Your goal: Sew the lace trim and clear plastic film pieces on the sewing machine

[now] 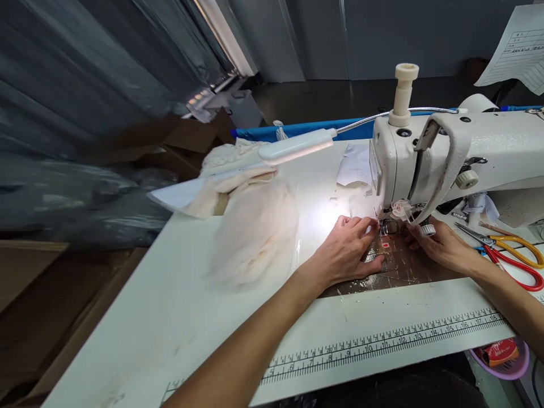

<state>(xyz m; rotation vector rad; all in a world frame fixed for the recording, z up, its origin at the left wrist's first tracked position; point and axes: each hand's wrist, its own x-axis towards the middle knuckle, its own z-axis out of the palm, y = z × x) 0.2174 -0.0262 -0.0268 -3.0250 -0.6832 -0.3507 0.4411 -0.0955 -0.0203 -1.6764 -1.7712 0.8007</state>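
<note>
A white sewing machine [393, 164] stands at the right, with a pale pink fabric flower [400, 209] at its head, just above the presser foot [387, 227]. Close to the left of the foot is my left hand [348, 249], fingers bent down together and thumb stretched apart over the brown, tape-covered machine bed [408, 266]. A whitish bit shows by its fingertips, too small to name. My right hand [442, 246] is on the foot's right, partly behind the machine's guard, with fingers curled together. Whatever they pinch is hidden.
Sheer pale fabric [259, 232] lies blurred on the white table [191, 328], left of the hands. Scissors [505, 249] with red and yellow handles lie right of my right hand. A lamp [297, 146] reaches over the table. Cardboard boxes [63, 317] stand at the left.
</note>
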